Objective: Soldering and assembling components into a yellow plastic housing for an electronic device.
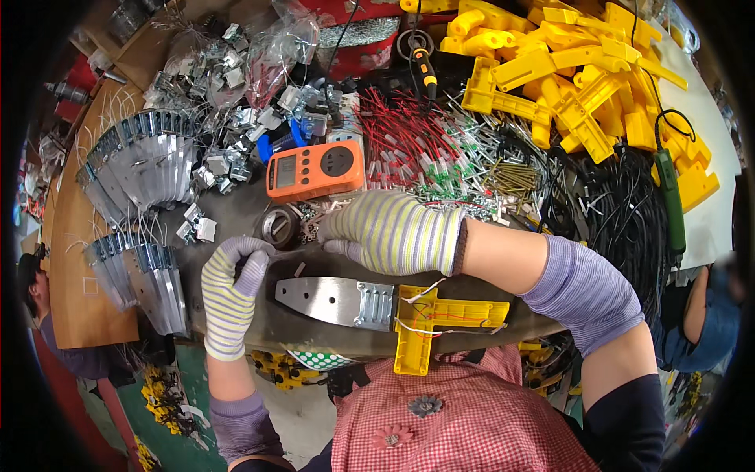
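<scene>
The left hand (pixel 230 297), fingers narrow, was near a tape roll (pixel 292 227). A metal blade (pixel 334 304) lay on the table (pixel 314 337); beyond it, the right hand (pixel 393 232) had its fingers bunched. A yellow handle (pixel 412 338) met the blade. I couldn't tell either hand's hold.

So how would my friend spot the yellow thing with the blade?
First find the red checked apron. Just above it, on the dark table, a silver blade points left from a yellow cross-shaped shell. The stacked blades at left have no yellow.
</scene>
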`<act>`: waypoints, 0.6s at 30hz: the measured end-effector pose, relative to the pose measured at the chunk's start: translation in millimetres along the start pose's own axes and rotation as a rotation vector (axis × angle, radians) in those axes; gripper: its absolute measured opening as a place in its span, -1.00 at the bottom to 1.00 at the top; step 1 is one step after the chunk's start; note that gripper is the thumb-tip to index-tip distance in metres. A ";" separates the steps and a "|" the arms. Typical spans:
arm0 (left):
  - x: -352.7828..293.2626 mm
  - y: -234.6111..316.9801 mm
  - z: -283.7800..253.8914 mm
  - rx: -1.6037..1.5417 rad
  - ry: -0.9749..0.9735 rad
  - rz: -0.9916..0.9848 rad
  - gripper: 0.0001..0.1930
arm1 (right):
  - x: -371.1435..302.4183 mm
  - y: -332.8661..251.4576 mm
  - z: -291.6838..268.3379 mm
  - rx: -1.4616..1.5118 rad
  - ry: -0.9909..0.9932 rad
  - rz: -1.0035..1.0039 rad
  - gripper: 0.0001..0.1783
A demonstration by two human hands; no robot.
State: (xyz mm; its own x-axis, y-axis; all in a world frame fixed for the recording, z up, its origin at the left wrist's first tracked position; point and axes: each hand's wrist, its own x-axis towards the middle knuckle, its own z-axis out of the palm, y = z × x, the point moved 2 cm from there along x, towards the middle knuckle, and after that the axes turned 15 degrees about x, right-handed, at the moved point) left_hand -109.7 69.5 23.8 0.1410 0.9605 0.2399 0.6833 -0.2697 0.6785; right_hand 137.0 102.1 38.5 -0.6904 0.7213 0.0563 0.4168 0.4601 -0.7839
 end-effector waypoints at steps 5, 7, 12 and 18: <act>5.5 54.4 -19.1 0.609 0.133 0.266 -0.86 | -5.7 -8.5 -3.4 -0.036 0.117 -0.074 -0.74; 4.5 81.7 -8.6 0.840 0.187 0.440 -0.79 | -8.1 -11.2 -7.4 -0.003 0.141 -0.107 -0.75; -4.6 89.3 34.4 0.315 0.153 0.360 -0.89 | -42.7 4.3 -35.8 0.145 0.153 -0.109 -0.76; -33.3 72.4 43.8 0.143 0.180 0.124 -0.89 | -42.7 83.1 -143.1 -0.731 0.642 0.156 -0.59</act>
State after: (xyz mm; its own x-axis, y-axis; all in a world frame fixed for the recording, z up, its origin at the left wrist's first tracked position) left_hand -33.6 20.9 34.5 0.1089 0.8899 0.4430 0.7649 -0.3597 0.5345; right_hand 285.7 183.6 59.4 -0.2344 0.8460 0.4789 0.8883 0.3865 -0.2480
